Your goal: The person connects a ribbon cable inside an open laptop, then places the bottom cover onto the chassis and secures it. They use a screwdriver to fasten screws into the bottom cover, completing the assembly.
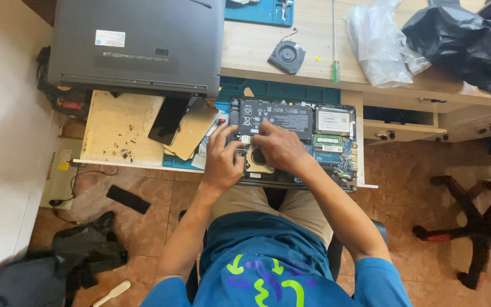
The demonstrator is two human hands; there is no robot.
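Observation:
An opened laptop (325, 145) lies bottom-up on a pull-out shelf in front of me, its black battery (274, 116), green boards and fan well exposed. My left hand (221, 162) rests on the laptop's left side, fingers bent down near the fan area. My right hand (279, 149) lies over the middle, fingertips pressed at the spot below the battery beside the fan well (257, 162). Both hands touch the inner parts; whether they pinch something small is hidden.
A closed grey laptop (137, 42) sits at the back left. On the desk lie a loose black fan (286, 57), a green-handled screwdriver (335, 45), a clear bag (379, 42) and a black bag (464, 40). A chair base (473, 227) stands to the right.

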